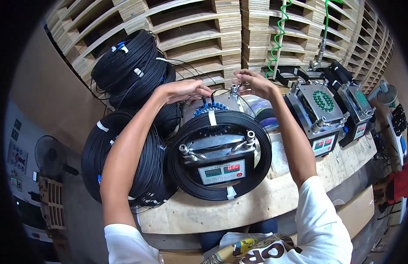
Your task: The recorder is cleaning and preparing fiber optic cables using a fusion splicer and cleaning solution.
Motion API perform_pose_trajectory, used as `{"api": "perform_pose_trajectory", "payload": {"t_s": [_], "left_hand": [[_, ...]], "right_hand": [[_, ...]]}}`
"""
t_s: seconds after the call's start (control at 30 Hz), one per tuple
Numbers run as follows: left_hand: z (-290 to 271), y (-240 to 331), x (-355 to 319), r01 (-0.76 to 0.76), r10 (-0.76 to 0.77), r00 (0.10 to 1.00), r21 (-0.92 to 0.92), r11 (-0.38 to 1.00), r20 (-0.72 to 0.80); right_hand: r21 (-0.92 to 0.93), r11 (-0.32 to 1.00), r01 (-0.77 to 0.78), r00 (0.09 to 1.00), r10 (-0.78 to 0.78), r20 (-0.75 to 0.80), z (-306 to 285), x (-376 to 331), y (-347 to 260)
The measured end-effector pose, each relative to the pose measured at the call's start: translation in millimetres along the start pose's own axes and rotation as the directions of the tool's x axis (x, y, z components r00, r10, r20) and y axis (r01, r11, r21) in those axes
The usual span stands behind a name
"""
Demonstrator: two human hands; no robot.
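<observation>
A coil of black cable (264, 176) leans upright around the front of a metal polishing machine (193, 110) with a lit red display. Blue connectors (217, 105) sit in a ring on the machine's top plate, several with black cable tails. My left hand (186, 90) reaches over the plate's far left side, its fingertips pinched on a thin black cable end just above the connectors. To the right, my right hand (256, 83) hovers beside a silver clamp post (234, 89), fingers and thumb bent but apart, with nothing plainly between them.
More black cable coils (124, 75) are stacked at left. Two similar machines with green-ringed plates (323, 100) stand on the wooden table (265, 207) to the right. Behind rise stacked wooden pallets (190, 39); a green coiled air hose (276, 44) hangs there. A fan (52, 154) stands far left.
</observation>
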State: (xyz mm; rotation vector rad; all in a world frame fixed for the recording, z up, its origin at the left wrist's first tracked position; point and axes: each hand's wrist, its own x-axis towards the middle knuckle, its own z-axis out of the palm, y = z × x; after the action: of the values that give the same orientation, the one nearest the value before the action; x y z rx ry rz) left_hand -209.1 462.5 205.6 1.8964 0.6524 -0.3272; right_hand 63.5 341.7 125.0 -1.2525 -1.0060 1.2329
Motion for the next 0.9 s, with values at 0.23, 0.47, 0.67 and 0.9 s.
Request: {"api": "perform_pose_trajectory", "payload": {"t_s": [0.23,0.47,0.67,0.9], "left_hand": [[5,8,5,-0.035,0.035,0.999,0.020,0.999,0.015],[0,3,0,-0.014,0.014,1.000,0.004,1.000,-0.002],[5,12,7,-0.008,0.008,1.000,0.009,1.000,-0.010],[2,7,9,-0.089,0.086,0.994,-0.035,0.995,-0.072]], "right_hand": [[-0.003,0.995,0.101,0.994,-0.101,0.032,-14,10,24],[0.030,0.999,0.027,0.998,-0.029,0.050,2,-9,11],[0.280,0.948,0.151,0.962,-0.206,0.179,-19,5,29],[0.167,0.966,0.197,0.977,-0.207,0.043,-8,3,32]]}}
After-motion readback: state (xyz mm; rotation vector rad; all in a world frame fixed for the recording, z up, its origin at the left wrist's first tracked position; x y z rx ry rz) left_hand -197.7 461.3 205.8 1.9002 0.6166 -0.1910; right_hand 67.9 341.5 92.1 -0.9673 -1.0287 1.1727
